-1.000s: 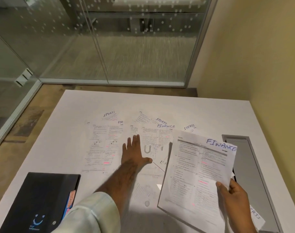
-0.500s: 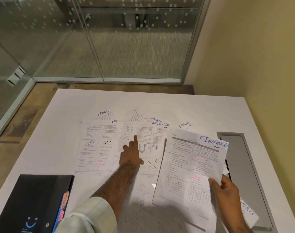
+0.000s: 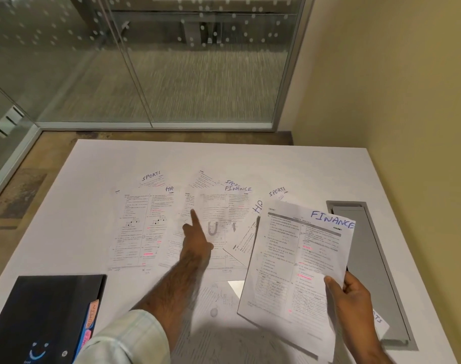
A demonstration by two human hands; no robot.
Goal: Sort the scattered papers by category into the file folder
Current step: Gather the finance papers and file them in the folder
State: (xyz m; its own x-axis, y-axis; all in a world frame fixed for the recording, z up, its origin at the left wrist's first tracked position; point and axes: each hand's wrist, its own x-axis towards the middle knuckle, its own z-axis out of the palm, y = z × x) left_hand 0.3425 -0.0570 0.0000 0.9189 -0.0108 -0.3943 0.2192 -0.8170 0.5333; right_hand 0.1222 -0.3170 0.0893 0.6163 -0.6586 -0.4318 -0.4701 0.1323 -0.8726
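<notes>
Printed sheets lie fanned across the white table (image 3: 92,179), hand-labelled SPORTS (image 3: 151,177), HR (image 3: 142,227) and FINANCE (image 3: 234,203). My left hand (image 3: 196,239) rests on the middle sheets with the index finger stretched out and the other fingers curled. My right hand (image 3: 351,298) grips the lower right corner of a FINANCE sheet (image 3: 297,258), lifted off the table at the right. A black file folder (image 3: 44,316) with coloured tabs lies shut at the near left corner.
A grey recessed cable tray (image 3: 368,258) runs along the table's right side. Another SPORTS sheet (image 3: 380,323) pokes out under my right hand. A yellow wall stands at the right, with glass partitions beyond the far edge.
My left hand went from flat with spread fingers to a pointing index finger, sliding slightly forward on the papers. An HR sheet now shows beside the held FINANCE sheet.
</notes>
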